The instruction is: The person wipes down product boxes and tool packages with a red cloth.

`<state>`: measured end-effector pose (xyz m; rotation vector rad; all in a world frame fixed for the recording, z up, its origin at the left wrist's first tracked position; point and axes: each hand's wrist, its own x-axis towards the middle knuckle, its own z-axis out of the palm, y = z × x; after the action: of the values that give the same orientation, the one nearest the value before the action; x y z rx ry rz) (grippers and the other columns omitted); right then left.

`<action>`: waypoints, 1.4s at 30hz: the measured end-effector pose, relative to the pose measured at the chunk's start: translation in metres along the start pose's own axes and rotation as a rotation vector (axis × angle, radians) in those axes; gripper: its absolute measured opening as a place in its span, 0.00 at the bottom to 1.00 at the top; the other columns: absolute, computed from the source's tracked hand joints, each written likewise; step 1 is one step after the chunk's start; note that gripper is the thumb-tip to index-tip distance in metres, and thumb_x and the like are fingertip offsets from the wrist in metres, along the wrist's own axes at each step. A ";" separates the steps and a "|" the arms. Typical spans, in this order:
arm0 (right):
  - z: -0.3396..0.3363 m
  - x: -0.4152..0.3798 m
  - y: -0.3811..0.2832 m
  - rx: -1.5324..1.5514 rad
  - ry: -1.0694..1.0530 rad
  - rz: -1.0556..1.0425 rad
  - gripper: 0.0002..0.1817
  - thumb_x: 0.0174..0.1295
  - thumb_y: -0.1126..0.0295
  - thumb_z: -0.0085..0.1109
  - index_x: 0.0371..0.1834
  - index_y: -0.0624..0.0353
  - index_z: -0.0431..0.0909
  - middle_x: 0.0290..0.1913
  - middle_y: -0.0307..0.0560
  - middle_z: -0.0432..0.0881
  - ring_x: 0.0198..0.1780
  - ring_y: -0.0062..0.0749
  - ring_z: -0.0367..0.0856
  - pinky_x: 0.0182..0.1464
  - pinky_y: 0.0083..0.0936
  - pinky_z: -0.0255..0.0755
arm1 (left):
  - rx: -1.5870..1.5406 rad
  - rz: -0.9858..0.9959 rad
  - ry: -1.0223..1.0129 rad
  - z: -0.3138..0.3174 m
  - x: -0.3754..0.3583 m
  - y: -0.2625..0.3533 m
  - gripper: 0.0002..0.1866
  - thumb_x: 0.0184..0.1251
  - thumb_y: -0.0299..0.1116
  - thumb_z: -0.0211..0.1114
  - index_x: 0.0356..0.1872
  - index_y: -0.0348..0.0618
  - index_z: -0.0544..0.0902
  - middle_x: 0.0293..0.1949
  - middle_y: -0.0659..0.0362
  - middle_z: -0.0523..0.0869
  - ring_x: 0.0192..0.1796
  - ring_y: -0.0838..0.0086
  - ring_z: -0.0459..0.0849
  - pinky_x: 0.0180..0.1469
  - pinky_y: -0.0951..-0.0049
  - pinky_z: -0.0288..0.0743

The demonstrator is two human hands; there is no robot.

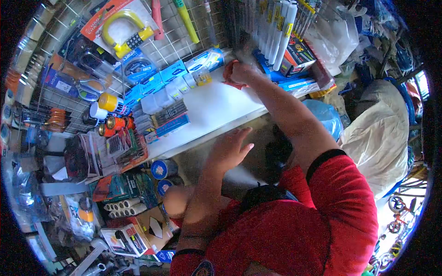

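Observation:
My right hand (241, 73) is closed round a red cloth (231, 76), which it presses on the back part of the white shelf (216, 103). My left hand (232, 147) is held in front of the shelf's front edge, fingers spread, with nothing in it. To the left on the shelf stand small clear boxes (168, 94) and flat blue-edged packs (170, 122). Blue and white boxes (172, 71) line the back beside the mesh. White tubes with yellow labels (281, 37) rise to the right of the cloth.
A yellow lock on an orange card (122, 32) hangs on the wire mesh. Spray cans (108, 103) stand at the left. Lower down are blue-lidded cans (159, 169) and a cardboard box (154, 227). A beige cover (380, 133) drapes at the right.

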<state>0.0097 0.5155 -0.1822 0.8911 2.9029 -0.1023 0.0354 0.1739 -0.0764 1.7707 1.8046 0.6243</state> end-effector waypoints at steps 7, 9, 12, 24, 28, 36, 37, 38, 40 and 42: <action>-0.021 -0.016 -0.005 0.151 -0.143 0.015 0.12 0.60 0.68 0.54 0.41 0.58 0.85 0.36 0.54 0.88 0.37 0.44 0.88 0.45 0.42 0.82 | 0.030 0.011 0.026 0.004 -0.002 -0.011 0.29 0.73 0.47 0.62 0.70 0.45 0.71 0.62 0.42 0.79 0.65 0.48 0.77 0.69 0.54 0.69; -0.021 -0.022 -0.006 0.175 -0.003 0.052 0.17 0.58 0.67 0.52 0.46 0.59 0.86 0.37 0.57 0.88 0.38 0.47 0.89 0.41 0.44 0.82 | 0.022 -0.018 -0.007 0.004 0.000 -0.012 0.29 0.73 0.47 0.62 0.70 0.45 0.71 0.62 0.42 0.79 0.65 0.48 0.77 0.69 0.54 0.69; -0.028 -0.030 -0.014 0.217 0.022 0.048 0.19 0.61 0.68 0.49 0.52 0.59 0.83 0.37 0.58 0.88 0.38 0.48 0.89 0.41 0.44 0.82 | 0.024 0.030 0.001 0.007 0.001 -0.013 0.29 0.73 0.46 0.62 0.69 0.45 0.71 0.61 0.41 0.79 0.64 0.47 0.78 0.68 0.54 0.70; 0.003 -0.036 -0.018 0.111 0.079 0.022 0.22 0.67 0.61 0.49 0.56 0.64 0.81 0.54 0.59 0.85 0.51 0.56 0.86 0.56 0.46 0.80 | 0.052 -0.008 -0.011 0.005 -0.005 -0.012 0.30 0.72 0.46 0.64 0.69 0.42 0.71 0.60 0.40 0.80 0.62 0.46 0.79 0.66 0.53 0.71; 0.000 -0.065 -0.028 0.045 0.127 -0.054 0.20 0.65 0.63 0.49 0.55 0.64 0.77 0.52 0.67 0.81 0.51 0.55 0.85 0.49 0.45 0.83 | 0.070 -0.051 -0.075 0.006 -0.006 -0.013 0.31 0.72 0.46 0.63 0.69 0.41 0.71 0.62 0.40 0.79 0.63 0.47 0.78 0.68 0.53 0.70; -0.001 -0.038 -0.042 0.033 0.000 0.163 0.29 0.69 0.55 0.53 0.65 0.66 0.71 0.64 0.65 0.75 0.67 0.51 0.74 0.57 0.44 0.81 | -0.024 -0.048 -0.132 0.018 -0.008 -0.010 0.31 0.72 0.44 0.65 0.71 0.41 0.69 0.66 0.40 0.76 0.67 0.46 0.75 0.70 0.53 0.68; -0.005 -0.018 -0.042 0.083 -0.023 0.253 0.27 0.69 0.54 0.54 0.62 0.64 0.77 0.63 0.59 0.79 0.64 0.47 0.79 0.58 0.42 0.80 | -0.018 -0.046 -0.119 0.027 -0.010 -0.014 0.31 0.72 0.44 0.65 0.71 0.41 0.69 0.66 0.40 0.76 0.67 0.46 0.75 0.70 0.53 0.68; -0.007 -0.002 -0.037 0.079 -0.006 0.247 0.27 0.69 0.54 0.54 0.62 0.64 0.77 0.63 0.59 0.79 0.64 0.47 0.79 0.58 0.42 0.80 | -0.035 -0.012 -0.056 0.043 -0.010 -0.023 0.31 0.71 0.44 0.64 0.70 0.42 0.70 0.61 0.41 0.79 0.63 0.45 0.78 0.66 0.52 0.71; -0.013 0.017 -0.033 0.063 -0.192 0.298 0.21 0.68 0.57 0.56 0.56 0.59 0.83 0.55 0.52 0.86 0.57 0.44 0.84 0.58 0.40 0.80 | -0.044 0.028 0.005 0.049 -0.013 -0.028 0.30 0.70 0.44 0.64 0.69 0.43 0.70 0.57 0.42 0.82 0.59 0.45 0.81 0.62 0.50 0.74; 0.005 0.025 -0.024 0.231 -0.182 0.310 0.15 0.64 0.63 0.59 0.48 0.56 0.87 0.48 0.48 0.89 0.52 0.41 0.87 0.54 0.40 0.81 | -0.019 0.045 0.020 0.047 -0.019 -0.023 0.31 0.70 0.45 0.64 0.70 0.44 0.70 0.55 0.43 0.83 0.56 0.45 0.82 0.61 0.51 0.75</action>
<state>-0.0237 0.5092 -0.1896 1.2824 2.5862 -0.4724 0.0491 0.1520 -0.1256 1.8026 1.7707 0.6777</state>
